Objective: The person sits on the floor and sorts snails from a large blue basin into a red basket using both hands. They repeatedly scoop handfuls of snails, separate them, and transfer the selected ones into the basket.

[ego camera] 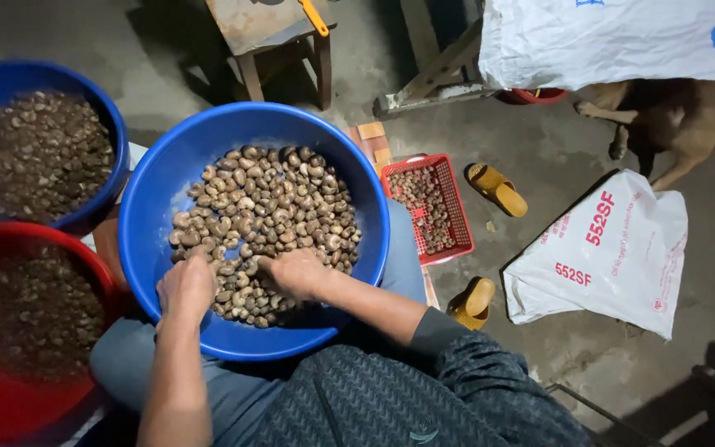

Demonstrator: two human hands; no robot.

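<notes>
Down in the lap, both hands sit inside the big blue basin [144,240]. The left hand [186,285] is curled loosely over the near edge of the cashew nuts [266,211], fingers bent into them; the right hand [295,273] pinches among the nuts just beside it. The nuts are brownish, curved, still in shell, heaped across the basin's floor beyond the knuckles. Farther off sits a red mesh basket [457,217].
</notes>
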